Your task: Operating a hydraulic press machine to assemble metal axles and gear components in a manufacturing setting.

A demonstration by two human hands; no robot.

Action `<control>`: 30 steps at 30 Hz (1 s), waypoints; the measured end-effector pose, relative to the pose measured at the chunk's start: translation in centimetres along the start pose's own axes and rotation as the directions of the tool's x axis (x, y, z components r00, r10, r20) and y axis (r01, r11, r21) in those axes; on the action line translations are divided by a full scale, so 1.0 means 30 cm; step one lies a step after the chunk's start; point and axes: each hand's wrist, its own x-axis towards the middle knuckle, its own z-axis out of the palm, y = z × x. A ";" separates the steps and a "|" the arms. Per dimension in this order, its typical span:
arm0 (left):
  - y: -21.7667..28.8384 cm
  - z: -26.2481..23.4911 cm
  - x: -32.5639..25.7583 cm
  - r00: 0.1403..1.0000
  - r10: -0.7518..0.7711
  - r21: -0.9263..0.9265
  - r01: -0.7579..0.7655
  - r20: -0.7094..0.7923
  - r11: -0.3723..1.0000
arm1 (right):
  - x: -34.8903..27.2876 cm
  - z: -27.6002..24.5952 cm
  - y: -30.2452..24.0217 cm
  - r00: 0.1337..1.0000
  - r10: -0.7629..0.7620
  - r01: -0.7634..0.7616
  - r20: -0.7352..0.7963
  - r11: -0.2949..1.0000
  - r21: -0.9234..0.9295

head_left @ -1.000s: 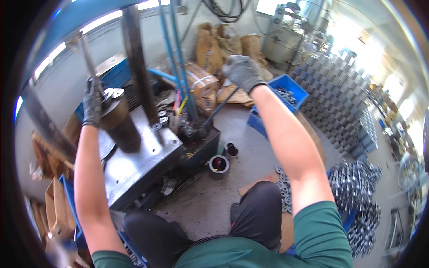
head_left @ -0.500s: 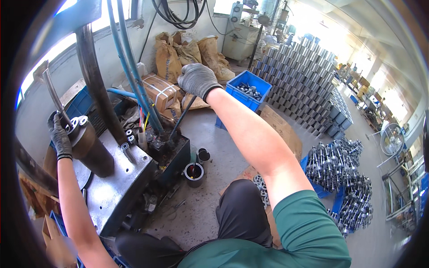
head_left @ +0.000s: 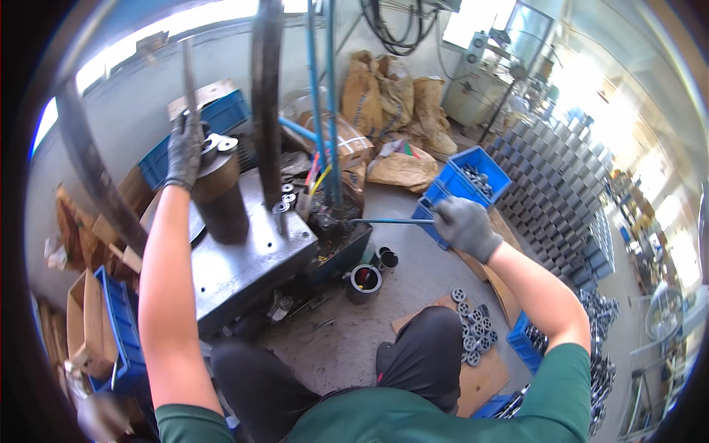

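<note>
My right hand (head_left: 469,229), in a grey glove, is closed round the end of a long thin lever (head_left: 395,221). The lever lies nearly level and runs left to the greasy machine base. My left hand (head_left: 185,151), gloved too, is closed at the lower end of an upright metal rod (head_left: 190,74); its fingertips are partly hidden. Beside that hand a dark thick cylinder (head_left: 224,207) stands on the steel press table (head_left: 244,277), with light metal ring-ended parts (head_left: 219,142) on top. Several small ring-ended parts (head_left: 287,198) sit behind the press's dark column (head_left: 266,111).
Blue crates (head_left: 484,166) with metal parts stand right of the lever. Stacked metal cylinders (head_left: 546,199) rise behind them. On the floor are a dark pot (head_left: 364,284) and round spoked parts (head_left: 478,332) on cardboard. Sacks (head_left: 395,103) lean against the wall; blue hoses (head_left: 330,111) hang near the column.
My right hand has come down and to the right, swinging the lever from steeply raised to nearly level. My left hand stays at the rod beside the cylinder. The whole view has shifted.
</note>
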 end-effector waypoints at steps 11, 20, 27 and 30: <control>-0.021 -0.056 0.019 0.999 -0.007 0.118 0.002 0.039 0.993 | 0.275 0.042 -0.566 0.921 -0.366 0.387 -0.131 0.891 0.238; 0.013 -0.034 0.007 0.997 -0.009 0.290 -0.015 0.080 0.957 | 0.533 0.608 -0.674 0.987 -0.091 0.129 -0.129 0.939 0.318; -0.056 -0.059 0.054 0.988 0.023 0.276 -0.066 0.156 0.959 | 0.600 0.712 -0.703 0.995 -0.019 0.056 -0.094 0.911 0.409; -0.074 -0.057 0.053 0.989 0.063 0.310 -0.103 0.137 0.945 | 0.605 0.703 -0.708 0.996 0.023 0.022 -0.087 0.875 0.483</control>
